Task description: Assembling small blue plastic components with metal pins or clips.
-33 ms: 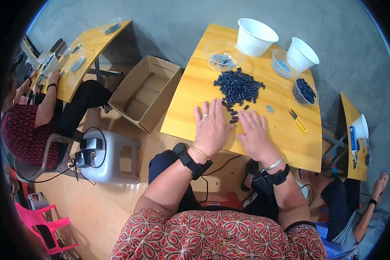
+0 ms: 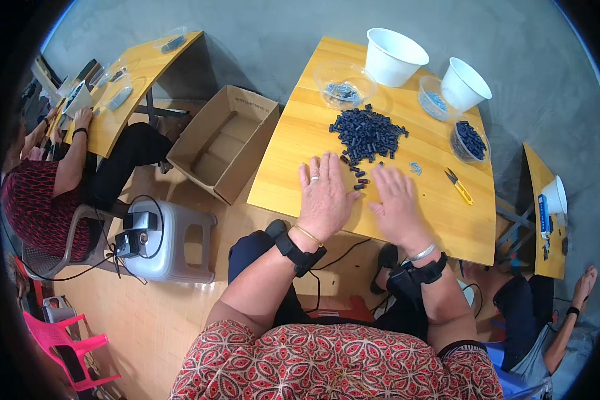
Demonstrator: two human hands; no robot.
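Observation:
Both my hands lie over the near part of the wooden table [image 2: 280, 170], palms down. My left hand [image 2: 325, 200] is stretched out flat, its fingertips just short of a pile of small dark blue cylindrical pieces [image 2: 368, 133]. My right hand [image 2: 400, 207], slightly blurred, has its fingers extended and holds nothing. Between the two hands sit a few loose dark pieces [image 2: 360, 181], apart from the pile. Right of the pile is a small cluster of light blue-grey bits [image 2: 415, 168]. A pair of yellow-handled thread snips [image 2: 460, 187] lies farther right.
Along the back and right stand two white buckets [image 2: 395, 59] [image 2: 465, 85], a clear bowl of small metallic bits [image 2: 343, 87], a tub of light blue bits [image 2: 435, 101] and a tub of dark pieces [image 2: 470, 141]. An open cardboard box [image 2: 223, 143] and a grey stool [image 2: 170, 240] are leftward. Other people sit at both sides.
My right hand has shifted slightly to the right, away from the loose dark pieces. My left hand has stayed in place.

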